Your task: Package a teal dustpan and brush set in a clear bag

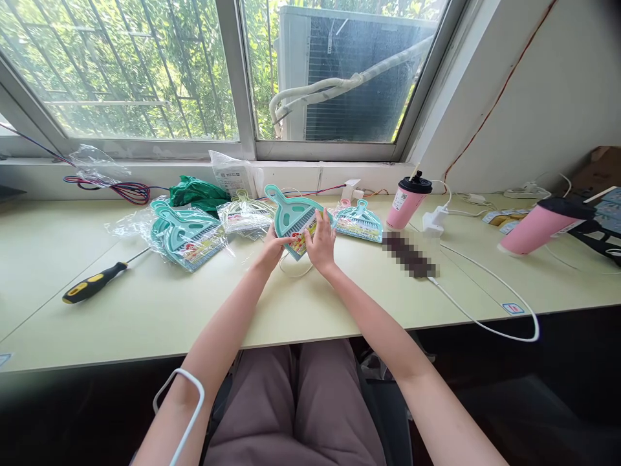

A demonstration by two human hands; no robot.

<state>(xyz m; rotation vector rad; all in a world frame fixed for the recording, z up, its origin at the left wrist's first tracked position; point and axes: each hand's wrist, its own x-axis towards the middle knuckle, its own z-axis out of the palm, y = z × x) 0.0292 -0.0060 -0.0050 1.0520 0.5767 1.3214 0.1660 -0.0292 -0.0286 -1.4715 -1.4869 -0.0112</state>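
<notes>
Between my hands, just above the table, is a small teal dustpan and brush set (295,210) with a printed label, its handle pointing up and to the left. My left hand (272,247) grips its lower left edge, thumb across the front. Fingers of my right hand (321,244) press on the label side at the right. Left of my hands, similar teal sets (187,233) lie stacked in clear plastic wrapping. A pale green wrapped set (243,213) is behind my left hand, and another teal set (359,221) rests to the right.
A yellow-black screwdriver (94,283) lies on the left of the table (194,317). Pink cups (406,206) with black lids stand to the right, near a white charger (435,220) and its cable. A green plastic bag (196,192) sits by the window sill.
</notes>
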